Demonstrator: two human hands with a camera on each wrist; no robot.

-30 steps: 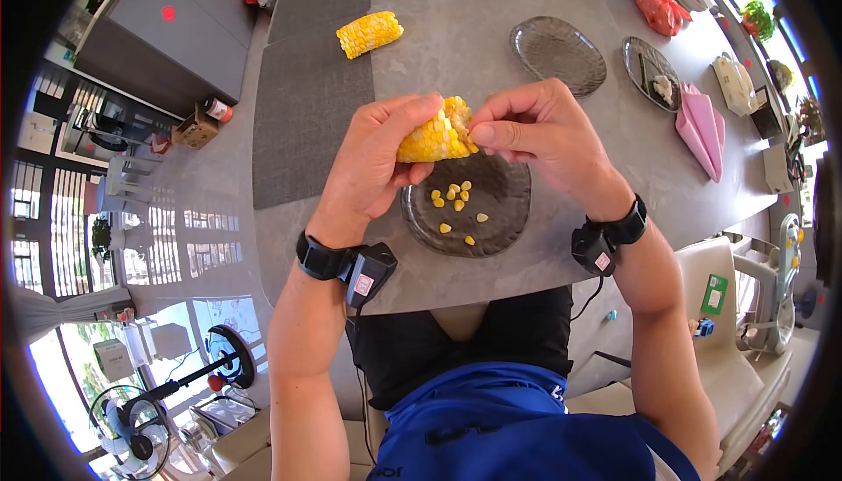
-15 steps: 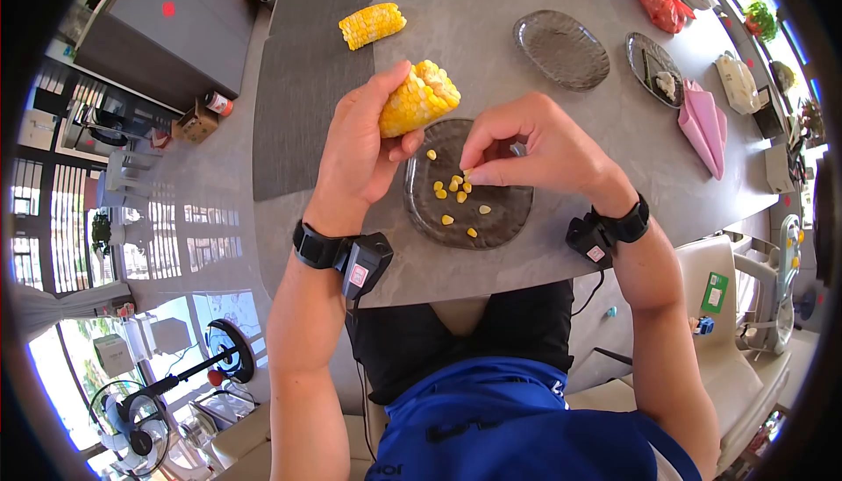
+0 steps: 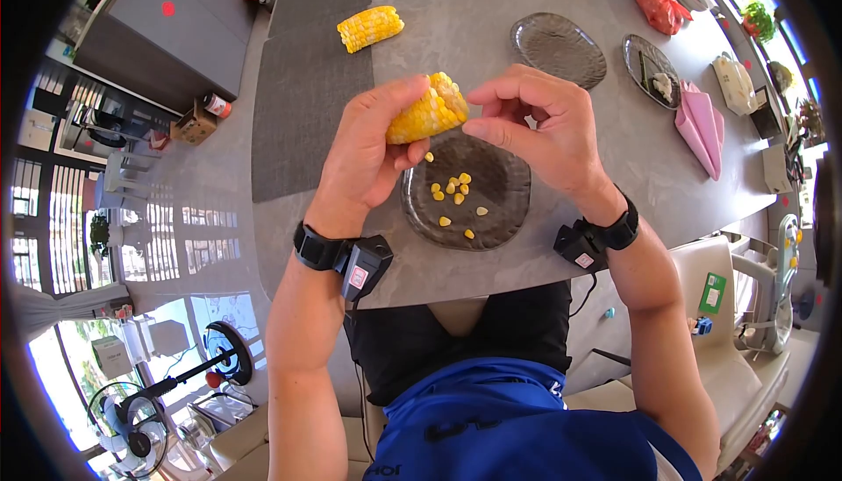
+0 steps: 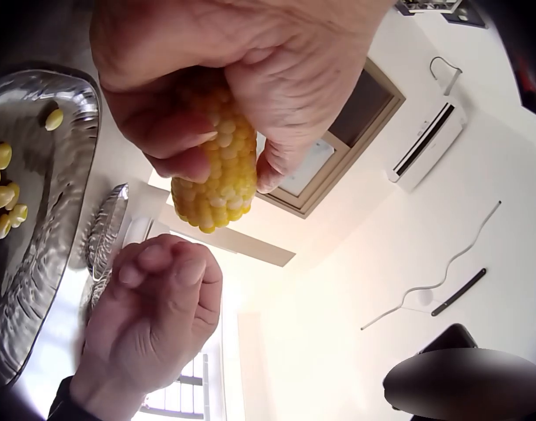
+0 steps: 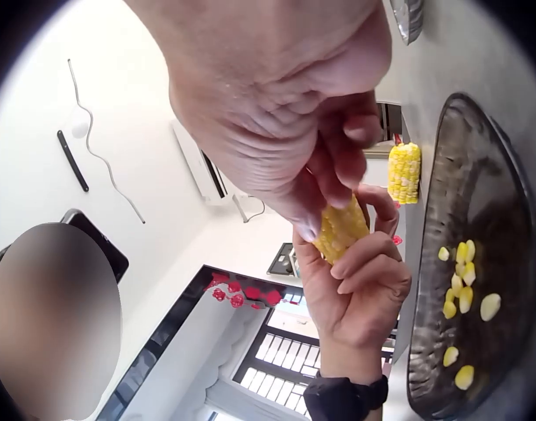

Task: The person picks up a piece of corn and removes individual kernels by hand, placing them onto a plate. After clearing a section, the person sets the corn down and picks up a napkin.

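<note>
While hands work, a second cob (image 3: pixel 369 28) lies beyond plates (image 3: pixel 558 50).

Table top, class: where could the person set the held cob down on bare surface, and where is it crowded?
Bare grey table lies between the spare cob and the empty oval plate, and also right of the kernel plate. The far right edge is crowded around the pink napkin.

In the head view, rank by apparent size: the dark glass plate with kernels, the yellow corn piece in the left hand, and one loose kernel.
1. Dark glass plate
2. Yellow corn piece, raised nearer the camera
3. Loose yellow kernel
</note>
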